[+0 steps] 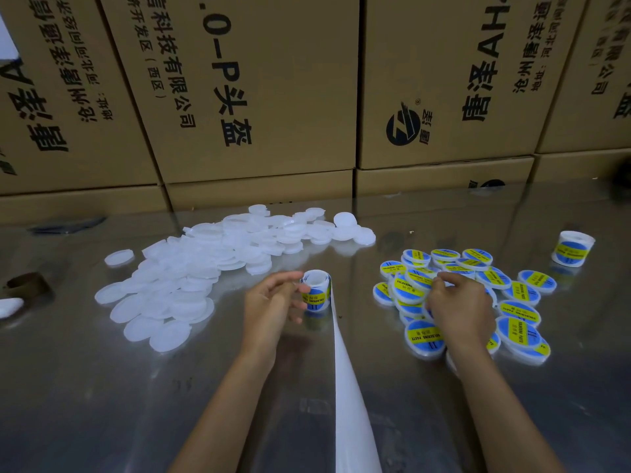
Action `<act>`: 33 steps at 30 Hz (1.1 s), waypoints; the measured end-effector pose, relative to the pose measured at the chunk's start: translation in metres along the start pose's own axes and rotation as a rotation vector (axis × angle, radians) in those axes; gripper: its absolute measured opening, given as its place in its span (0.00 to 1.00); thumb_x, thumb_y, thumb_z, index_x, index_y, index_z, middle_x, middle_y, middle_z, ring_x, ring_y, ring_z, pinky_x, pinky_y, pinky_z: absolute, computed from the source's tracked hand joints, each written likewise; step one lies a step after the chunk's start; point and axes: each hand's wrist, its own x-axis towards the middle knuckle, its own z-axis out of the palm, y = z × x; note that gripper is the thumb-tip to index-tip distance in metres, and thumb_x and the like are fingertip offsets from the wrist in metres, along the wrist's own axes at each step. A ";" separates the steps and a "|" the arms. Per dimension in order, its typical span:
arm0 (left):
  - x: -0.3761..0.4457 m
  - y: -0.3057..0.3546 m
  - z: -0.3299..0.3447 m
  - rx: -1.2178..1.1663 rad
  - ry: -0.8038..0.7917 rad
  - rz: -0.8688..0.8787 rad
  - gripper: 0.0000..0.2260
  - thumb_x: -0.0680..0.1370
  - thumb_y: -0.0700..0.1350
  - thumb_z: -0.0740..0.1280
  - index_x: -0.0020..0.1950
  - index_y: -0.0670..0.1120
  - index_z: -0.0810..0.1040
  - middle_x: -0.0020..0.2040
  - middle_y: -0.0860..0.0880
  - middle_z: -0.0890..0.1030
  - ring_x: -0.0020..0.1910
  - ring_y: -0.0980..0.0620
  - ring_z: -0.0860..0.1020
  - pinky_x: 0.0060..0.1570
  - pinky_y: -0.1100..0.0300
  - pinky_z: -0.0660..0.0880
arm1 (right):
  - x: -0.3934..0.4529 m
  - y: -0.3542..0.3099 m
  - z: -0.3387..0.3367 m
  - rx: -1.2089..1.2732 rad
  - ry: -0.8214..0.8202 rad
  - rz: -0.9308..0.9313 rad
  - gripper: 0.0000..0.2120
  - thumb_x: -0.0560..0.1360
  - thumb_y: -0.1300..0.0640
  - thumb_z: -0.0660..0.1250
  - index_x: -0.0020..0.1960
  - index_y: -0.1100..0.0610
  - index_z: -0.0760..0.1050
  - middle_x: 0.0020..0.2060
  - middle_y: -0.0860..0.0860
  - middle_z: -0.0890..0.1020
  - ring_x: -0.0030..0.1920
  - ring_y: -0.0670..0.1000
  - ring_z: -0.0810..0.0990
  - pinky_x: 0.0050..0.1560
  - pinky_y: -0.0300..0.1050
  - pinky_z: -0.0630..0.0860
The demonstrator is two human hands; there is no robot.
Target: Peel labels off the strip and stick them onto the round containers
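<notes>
A roll of blue-and-yellow labels (317, 290) stands on the steel table, and my left hand (273, 303) grips it with curled fingers. Its white backing strip (348, 380) trails toward me. A heap of plain white round containers (211, 264) lies to the left. On the right is a pile of labelled containers (478, 295). My right hand (459, 308) rests on that pile with fingers curled around a labelled container (415, 283) at its top; the fingertips are partly hidden.
A second label roll (573, 249) stands at the far right. Stacked cardboard boxes (259, 97) wall off the back of the table. A brown tape core (27, 285) and a white object (10, 307) sit at the left edge.
</notes>
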 end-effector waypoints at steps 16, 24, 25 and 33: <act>0.037 -0.036 -0.016 0.188 0.324 0.059 0.13 0.80 0.31 0.61 0.58 0.41 0.80 0.49 0.45 0.81 0.44 0.46 0.79 0.50 0.55 0.81 | -0.073 -0.029 0.045 0.099 -0.283 -0.679 0.08 0.76 0.61 0.64 0.50 0.54 0.81 0.43 0.47 0.80 0.42 0.50 0.77 0.44 0.49 0.75; 0.101 -0.024 -0.031 0.896 0.357 0.313 0.16 0.78 0.33 0.63 0.66 0.39 0.78 0.65 0.38 0.74 0.66 0.39 0.70 0.64 0.49 0.70 | -0.061 -0.026 0.051 0.161 -0.379 -0.558 0.09 0.77 0.61 0.64 0.53 0.56 0.82 0.45 0.49 0.79 0.45 0.50 0.77 0.49 0.48 0.75; 0.109 -0.022 -0.034 1.034 0.337 0.357 0.18 0.77 0.33 0.64 0.67 0.39 0.78 0.66 0.38 0.74 0.66 0.38 0.68 0.63 0.48 0.69 | -0.059 -0.026 0.051 0.167 -0.387 -0.545 0.10 0.77 0.61 0.64 0.54 0.56 0.82 0.46 0.49 0.79 0.46 0.50 0.77 0.50 0.49 0.75; 0.135 -0.033 -0.058 1.472 0.179 0.435 0.17 0.77 0.35 0.65 0.66 0.41 0.80 0.70 0.42 0.76 0.69 0.39 0.68 0.63 0.47 0.64 | -0.054 -0.025 0.058 0.135 -0.430 -0.502 0.09 0.77 0.58 0.63 0.53 0.52 0.81 0.47 0.46 0.79 0.47 0.49 0.77 0.50 0.48 0.75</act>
